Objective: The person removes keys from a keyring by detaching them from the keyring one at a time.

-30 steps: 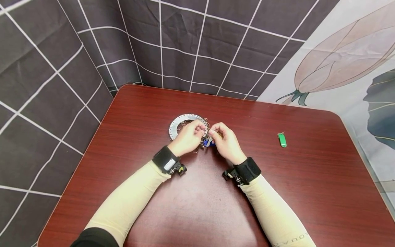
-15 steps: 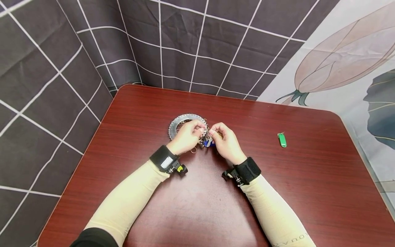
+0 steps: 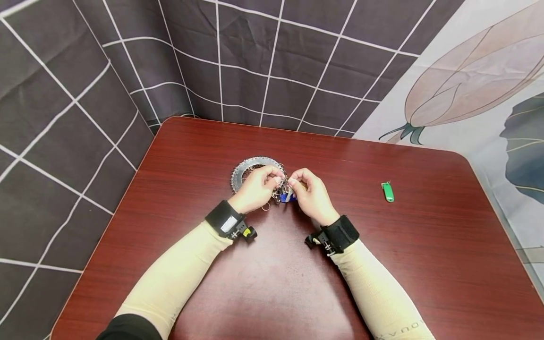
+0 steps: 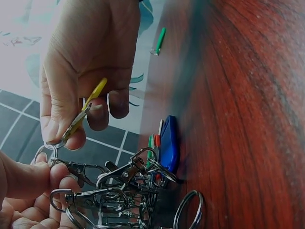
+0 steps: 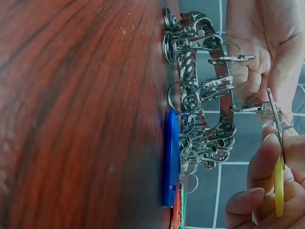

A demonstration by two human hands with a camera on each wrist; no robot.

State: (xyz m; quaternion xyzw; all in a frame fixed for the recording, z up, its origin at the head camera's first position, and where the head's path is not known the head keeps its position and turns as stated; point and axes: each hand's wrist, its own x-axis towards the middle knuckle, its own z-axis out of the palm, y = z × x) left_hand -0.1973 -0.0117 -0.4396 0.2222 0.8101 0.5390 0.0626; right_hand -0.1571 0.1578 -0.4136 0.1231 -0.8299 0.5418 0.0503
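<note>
A reddish-brown table [image 3: 263, 274] with wood grain and rounded far corners spreads across the scene, a pale shine lying over its near middle. Dark grey cloth [image 3: 250, 52] crossed by white lines hangs along the left and far sides, creased in places, while at the far right a white cloth [image 3: 463, 139] shows a large pink flower [image 3: 476, 71] and a blue-grey leaf [image 3: 527, 151]. Toward the right of the table lies a green tag [image 3: 387, 192], a small metal ring at its far end.
</note>
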